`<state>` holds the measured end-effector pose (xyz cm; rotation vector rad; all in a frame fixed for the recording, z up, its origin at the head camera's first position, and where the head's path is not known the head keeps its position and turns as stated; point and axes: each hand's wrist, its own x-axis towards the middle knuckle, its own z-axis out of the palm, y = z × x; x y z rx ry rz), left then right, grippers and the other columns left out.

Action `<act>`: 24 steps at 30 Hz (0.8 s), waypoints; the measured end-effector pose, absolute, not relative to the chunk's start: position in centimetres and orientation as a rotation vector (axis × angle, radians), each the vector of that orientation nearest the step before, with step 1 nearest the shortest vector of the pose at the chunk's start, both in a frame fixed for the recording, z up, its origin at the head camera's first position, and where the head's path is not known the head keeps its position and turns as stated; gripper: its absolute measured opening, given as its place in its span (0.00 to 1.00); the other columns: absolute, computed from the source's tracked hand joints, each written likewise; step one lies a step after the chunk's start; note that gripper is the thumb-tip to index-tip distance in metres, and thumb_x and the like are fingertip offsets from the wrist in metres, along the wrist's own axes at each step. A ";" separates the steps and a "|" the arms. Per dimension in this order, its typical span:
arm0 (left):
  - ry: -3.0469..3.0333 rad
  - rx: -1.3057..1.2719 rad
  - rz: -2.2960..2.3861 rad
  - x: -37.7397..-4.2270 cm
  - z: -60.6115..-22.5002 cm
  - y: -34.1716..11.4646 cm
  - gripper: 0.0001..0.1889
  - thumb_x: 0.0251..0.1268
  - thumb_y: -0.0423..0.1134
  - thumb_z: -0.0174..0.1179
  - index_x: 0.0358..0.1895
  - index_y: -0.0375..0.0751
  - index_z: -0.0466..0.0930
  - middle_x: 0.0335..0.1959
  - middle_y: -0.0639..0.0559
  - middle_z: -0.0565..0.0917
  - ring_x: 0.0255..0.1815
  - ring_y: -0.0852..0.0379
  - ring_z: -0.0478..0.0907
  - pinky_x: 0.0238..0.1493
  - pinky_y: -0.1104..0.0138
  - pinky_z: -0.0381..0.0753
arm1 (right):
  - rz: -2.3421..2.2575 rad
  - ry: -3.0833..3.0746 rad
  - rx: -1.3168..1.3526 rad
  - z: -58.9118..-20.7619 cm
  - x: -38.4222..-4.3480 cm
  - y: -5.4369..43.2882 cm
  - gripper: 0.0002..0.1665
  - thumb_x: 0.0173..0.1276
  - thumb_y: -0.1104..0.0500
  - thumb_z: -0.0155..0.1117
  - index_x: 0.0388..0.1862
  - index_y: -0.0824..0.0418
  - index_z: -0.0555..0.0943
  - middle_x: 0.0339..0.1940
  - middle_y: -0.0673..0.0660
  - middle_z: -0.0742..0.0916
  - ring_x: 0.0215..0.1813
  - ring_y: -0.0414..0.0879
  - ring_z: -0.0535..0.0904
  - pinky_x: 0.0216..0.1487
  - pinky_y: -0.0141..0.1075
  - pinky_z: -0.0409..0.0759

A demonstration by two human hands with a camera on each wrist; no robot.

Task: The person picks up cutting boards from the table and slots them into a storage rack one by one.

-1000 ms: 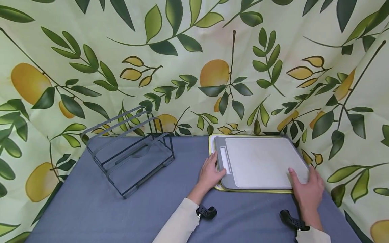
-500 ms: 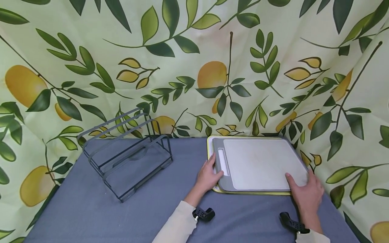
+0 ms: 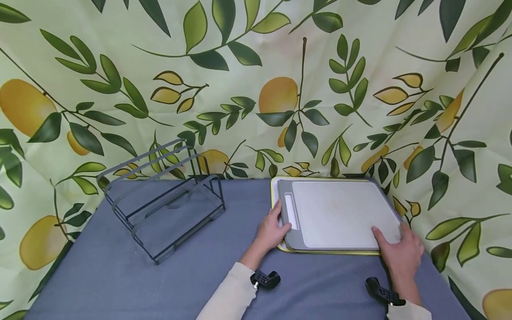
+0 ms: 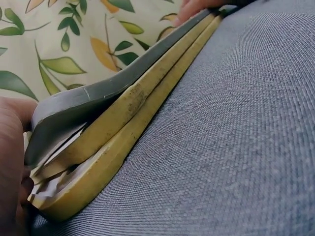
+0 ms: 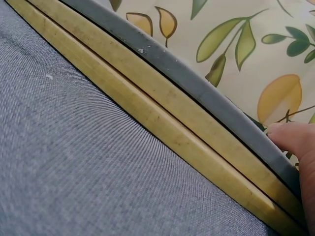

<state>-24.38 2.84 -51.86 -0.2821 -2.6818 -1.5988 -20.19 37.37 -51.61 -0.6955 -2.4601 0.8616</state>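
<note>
On the table at right lies a stack of cutting boards. The top cutting board has a white face, a grey border and a handle slot at its left end. Two yellow-edged boards lie beneath it. My left hand grips the left end, thumb over the grey border beside the slot. In the left wrist view the grey board's near end stands apart from the yellow boards. My right hand holds the right end, thumb on the white face and fingers along the far edge. Its fingertips under the edge are hidden.
A dark wire rack with several upright bars stands on the left of the blue-grey cloth-covered table. Behind the table hangs a curtain printed with leaves and fruit, close to the boards' far edge.
The head view has shifted slightly, so everything sits a little further left in it. Both hands keep their hold on the boards with no clear movement.
</note>
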 end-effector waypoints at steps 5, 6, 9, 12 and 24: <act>-2.569 -0.329 -1.710 -24.7 -52.1 2.6 0.42 0.61 0.35 0.59 0.80 0.36 0.54 0.81 0.42 0.59 0.81 0.42 0.57 0.78 0.49 0.62 | 0.905 -2.395 -0.677 -51.8 -20.0 37.3 0.49 0.61 0.41 0.71 0.72 0.68 0.70 0.69 0.77 0.73 0.71 0.74 0.62 0.72 0.65 0.57; -2.547 -0.333 -1.730 -24.8 -52.2 2.6 0.42 0.61 0.34 0.59 0.80 0.35 0.55 0.80 0.40 0.60 0.81 0.43 0.57 0.78 0.50 0.63 | 0.916 -2.378 -0.669 -51.8 -20.0 37.3 0.48 0.60 0.43 0.72 0.71 0.69 0.71 0.68 0.77 0.74 0.71 0.74 0.63 0.72 0.64 0.57; -2.527 -0.328 -1.743 -24.8 -52.2 2.5 0.42 0.59 0.33 0.60 0.79 0.34 0.56 0.79 0.39 0.62 0.79 0.45 0.62 0.76 0.51 0.66 | 0.928 -2.341 -0.651 -51.9 -19.9 37.2 0.45 0.59 0.45 0.73 0.69 0.69 0.73 0.66 0.77 0.76 0.69 0.74 0.65 0.72 0.64 0.58; -2.508 -0.331 -1.744 -24.7 -52.0 2.4 0.42 0.58 0.33 0.61 0.78 0.33 0.57 0.77 0.37 0.65 0.76 0.44 0.65 0.74 0.51 0.69 | 0.935 -2.315 -0.616 -51.9 -20.0 37.0 0.44 0.60 0.47 0.73 0.68 0.70 0.73 0.65 0.77 0.77 0.68 0.74 0.67 0.70 0.64 0.60; -2.456 -0.306 -1.786 -24.7 -52.1 2.5 0.43 0.54 0.30 0.62 0.77 0.32 0.59 0.76 0.38 0.67 0.75 0.44 0.66 0.73 0.53 0.71 | 0.900 -2.447 -0.602 -51.5 -20.1 36.5 0.44 0.68 0.44 0.63 0.73 0.71 0.67 0.71 0.75 0.71 0.74 0.72 0.59 0.73 0.64 0.55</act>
